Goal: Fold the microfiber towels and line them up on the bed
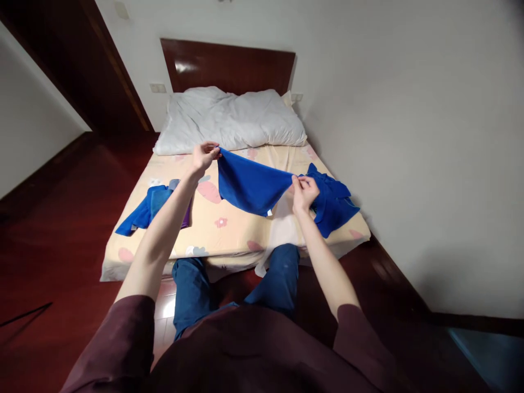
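Note:
A blue towel hangs in the air above the bed, stretched between my two hands. My left hand pinches its upper left corner, and my right hand pinches the right corner, a little lower and nearer to me. The cloth sags in the middle, with a small white tag at its lower edge. Just beyond my right hand lies a crumpled pile of blue cloths. Partly behind my left forearm, more folded cloths in blue and purple lie on the bed.
The bed has a cream sheet with pink and grey prints, and its front edge meets my legs. A white pillow or folded quilt lies against the dark wooden headboard. A wall stands close on the right.

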`<state>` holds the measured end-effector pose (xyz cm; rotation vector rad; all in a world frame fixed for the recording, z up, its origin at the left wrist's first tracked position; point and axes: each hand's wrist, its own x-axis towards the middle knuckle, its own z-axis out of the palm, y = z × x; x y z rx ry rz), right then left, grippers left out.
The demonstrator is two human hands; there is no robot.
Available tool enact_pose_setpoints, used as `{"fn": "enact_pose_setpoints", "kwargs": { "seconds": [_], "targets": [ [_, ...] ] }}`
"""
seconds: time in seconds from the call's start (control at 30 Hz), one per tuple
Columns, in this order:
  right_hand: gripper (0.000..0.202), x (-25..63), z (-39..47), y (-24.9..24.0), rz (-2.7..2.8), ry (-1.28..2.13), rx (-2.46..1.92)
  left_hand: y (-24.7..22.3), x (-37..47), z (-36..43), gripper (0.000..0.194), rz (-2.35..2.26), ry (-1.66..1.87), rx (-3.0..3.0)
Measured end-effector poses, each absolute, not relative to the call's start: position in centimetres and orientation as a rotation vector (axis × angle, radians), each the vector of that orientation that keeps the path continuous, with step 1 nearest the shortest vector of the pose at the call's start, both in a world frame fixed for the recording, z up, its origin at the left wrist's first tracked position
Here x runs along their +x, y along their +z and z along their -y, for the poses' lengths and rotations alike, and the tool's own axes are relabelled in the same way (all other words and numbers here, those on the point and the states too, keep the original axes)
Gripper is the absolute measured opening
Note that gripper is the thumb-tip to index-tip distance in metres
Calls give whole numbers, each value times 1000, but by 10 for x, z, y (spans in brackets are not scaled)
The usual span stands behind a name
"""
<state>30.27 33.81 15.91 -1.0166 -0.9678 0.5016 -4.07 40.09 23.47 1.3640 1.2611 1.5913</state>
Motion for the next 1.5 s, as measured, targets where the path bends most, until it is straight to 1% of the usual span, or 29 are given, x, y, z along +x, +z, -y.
{"fn": "enact_pose_setpoints", "kwargs": {
  "seconds": [0.13, 0.27, 0.53, 0.67, 0.8, 0.97, 1.13, 1.37, 1.5],
  "targets": [
    [46, 303, -375, 212, 1039, 475, -920, 268, -64, -376, 25, -1324, 1680, 1503],
    [45, 301, -388, 240, 1111, 491, -824, 288, -73, -354, 28, -1379, 1742, 1573],
    [49, 306, -375, 259, 1141, 619, -884, 294, -81, -338, 35, -1381, 1791, 1524],
    [50, 303, -366, 268, 1159, 613, -889, 295, -83, -335, 35, -1368, 1840, 1513],
    [49, 298, -361, 276, 1177, 570, -899, 296, -87, -336, 35, -1434, 1817, 1472],
    [46, 297, -356, 278, 1185, 569, -896, 291, -96, -340, 32, -1487, 1706, 1382],
    [47, 304, -342, 271, 1236, 655, -937, 284, -105, -327, 30, -1457, 1546, 1304],
    [57, 328, -278, 243, 1227, 999, -1113, 267, -106, -256, 26, -1327, 1308, 1218],
    [55, 342, -241, 233, 1203, 1167, -1178, 253, -107, -217, 26, -1317, 1180, 1181]
  ]
}}
